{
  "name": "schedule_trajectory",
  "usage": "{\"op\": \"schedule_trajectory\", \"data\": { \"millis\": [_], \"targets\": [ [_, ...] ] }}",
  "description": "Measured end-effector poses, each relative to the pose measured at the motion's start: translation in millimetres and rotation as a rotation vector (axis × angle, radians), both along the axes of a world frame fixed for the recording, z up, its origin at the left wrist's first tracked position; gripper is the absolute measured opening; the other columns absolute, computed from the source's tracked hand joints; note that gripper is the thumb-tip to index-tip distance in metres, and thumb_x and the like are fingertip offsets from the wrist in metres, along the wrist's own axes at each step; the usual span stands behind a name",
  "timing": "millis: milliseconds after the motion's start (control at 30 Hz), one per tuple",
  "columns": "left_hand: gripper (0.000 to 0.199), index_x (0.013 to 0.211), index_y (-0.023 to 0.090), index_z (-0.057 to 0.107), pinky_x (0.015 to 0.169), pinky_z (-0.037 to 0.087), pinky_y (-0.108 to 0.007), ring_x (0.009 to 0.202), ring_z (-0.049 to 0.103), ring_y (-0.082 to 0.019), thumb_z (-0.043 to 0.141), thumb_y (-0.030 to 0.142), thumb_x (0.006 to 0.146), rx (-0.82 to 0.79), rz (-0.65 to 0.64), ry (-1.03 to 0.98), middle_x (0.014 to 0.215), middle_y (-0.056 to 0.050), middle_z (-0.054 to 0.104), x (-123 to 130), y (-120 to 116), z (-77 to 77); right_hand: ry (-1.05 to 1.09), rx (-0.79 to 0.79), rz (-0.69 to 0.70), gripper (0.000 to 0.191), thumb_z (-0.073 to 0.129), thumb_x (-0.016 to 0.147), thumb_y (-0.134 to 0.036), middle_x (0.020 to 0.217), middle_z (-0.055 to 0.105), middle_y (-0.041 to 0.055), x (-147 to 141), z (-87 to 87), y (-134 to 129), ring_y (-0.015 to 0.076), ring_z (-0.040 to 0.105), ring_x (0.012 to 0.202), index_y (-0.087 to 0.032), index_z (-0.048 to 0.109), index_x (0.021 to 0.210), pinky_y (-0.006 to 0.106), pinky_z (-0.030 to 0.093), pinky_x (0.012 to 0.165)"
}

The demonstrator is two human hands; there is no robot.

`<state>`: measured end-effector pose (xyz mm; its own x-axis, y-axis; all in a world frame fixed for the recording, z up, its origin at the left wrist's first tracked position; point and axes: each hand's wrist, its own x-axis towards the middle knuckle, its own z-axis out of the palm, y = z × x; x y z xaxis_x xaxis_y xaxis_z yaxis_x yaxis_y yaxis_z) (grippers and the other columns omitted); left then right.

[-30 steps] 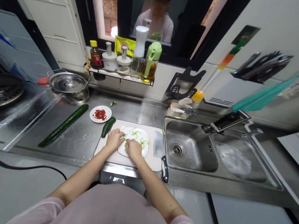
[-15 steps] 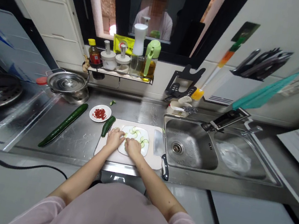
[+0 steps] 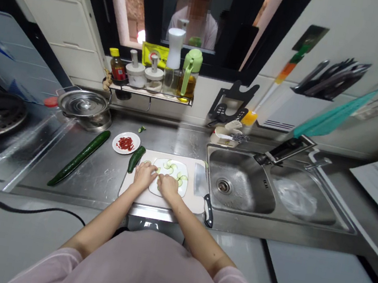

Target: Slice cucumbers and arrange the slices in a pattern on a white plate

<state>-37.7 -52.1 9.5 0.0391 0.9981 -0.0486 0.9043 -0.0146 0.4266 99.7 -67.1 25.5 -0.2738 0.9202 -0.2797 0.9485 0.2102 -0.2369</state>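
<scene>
A white square plate (image 3: 180,191) lies on a pale cutting board (image 3: 195,204), with thin cucumber slices (image 3: 170,165) fanned on it in curved groups. My left hand (image 3: 145,174) is at the plate's left edge, its fingertips pinched by a slice. Over the plate's middle is my right hand (image 3: 167,186), fingers curled down; whatever is beneath them is hidden. A cut cucumber piece (image 3: 136,159) rests at the board's upper left. On the board's right side lies a knife (image 3: 200,180), its black handle past the edge.
A small plate of red pieces (image 3: 126,143), a whole cucumber (image 3: 79,158) and a lidded pot (image 3: 87,109) stand to the left. The sink (image 3: 243,182) is on the right. Behind, a rack (image 3: 151,93) holds bottles and jars.
The camera view has shifted very slightly. Both hands have stayed at almost the same spot on the plate.
</scene>
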Motion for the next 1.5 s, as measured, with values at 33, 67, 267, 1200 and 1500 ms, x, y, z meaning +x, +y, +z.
{"op": "schedule_trajectory", "data": {
  "millis": [33, 67, 267, 1200, 1500],
  "targets": [
    [0.024, 0.101, 0.026, 0.072, 0.093, 0.032, -0.038, 0.107, 0.049, -0.027, 0.058, 0.035, 0.084, -0.002, 0.004, -0.005, 0.104, -0.009, 0.061, -0.1, 0.0, -0.1, 0.018, -0.001, -0.013, 0.034, 0.04, 0.096, -0.031, 0.109, 0.067, 0.0118, 1.8, 0.7, 0.4, 0.0221, 0.063, 0.098, -0.022, 0.059, 0.122, 0.029, 0.042, 0.078],
    [0.024, 0.102, 0.026, 0.072, 0.093, 0.033, -0.038, 0.106, 0.049, -0.027, 0.059, 0.035, 0.084, -0.001, 0.01, -0.014, 0.104, -0.009, 0.062, -0.6, 0.0, -0.2, 0.046, 0.004, -0.037, 0.035, 0.04, 0.096, -0.032, 0.111, 0.067, 0.0109, 4.9, 1.8, 1.1, 0.0218, 0.063, 0.099, -0.022, 0.058, 0.124, 0.029, 0.042, 0.079],
    [0.027, 0.105, 0.026, 0.071, 0.088, 0.037, -0.036, 0.102, 0.053, -0.027, 0.058, 0.036, 0.084, 0.051, 0.185, -0.113, 0.104, -0.008, 0.064, -15.5, -1.6, -2.4, 0.207, 0.057, -0.331, 0.039, 0.037, 0.096, -0.032, 0.114, 0.068, 0.006, 43.7, 13.9, 5.5, 0.0198, 0.061, 0.104, -0.024, 0.057, 0.128, 0.026, 0.041, 0.08],
    [0.025, 0.103, 0.029, 0.074, 0.086, 0.036, -0.037, 0.103, 0.05, -0.025, 0.059, 0.037, 0.085, 0.057, 0.013, 0.011, 0.105, -0.008, 0.058, -0.7, -4.0, -6.6, -0.027, -0.06, 0.007, 0.033, 0.038, 0.097, -0.032, 0.111, 0.065, 0.0102, 5.6, 10.5, -9.8, 0.0213, 0.061, 0.098, -0.025, 0.055, 0.125, 0.03, 0.041, 0.077],
    [0.024, 0.102, 0.028, 0.074, 0.087, 0.038, -0.037, 0.103, 0.051, -0.026, 0.06, 0.036, 0.083, 0.057, 0.02, -0.026, 0.102, -0.008, 0.059, -0.3, -5.4, -6.2, 0.028, -0.045, -0.034, 0.036, 0.04, 0.095, -0.03, 0.107, 0.068, 0.0091, 3.6, 7.8, -11.8, 0.021, 0.062, 0.097, -0.024, 0.058, 0.125, 0.028, 0.042, 0.076]
  ]
}}
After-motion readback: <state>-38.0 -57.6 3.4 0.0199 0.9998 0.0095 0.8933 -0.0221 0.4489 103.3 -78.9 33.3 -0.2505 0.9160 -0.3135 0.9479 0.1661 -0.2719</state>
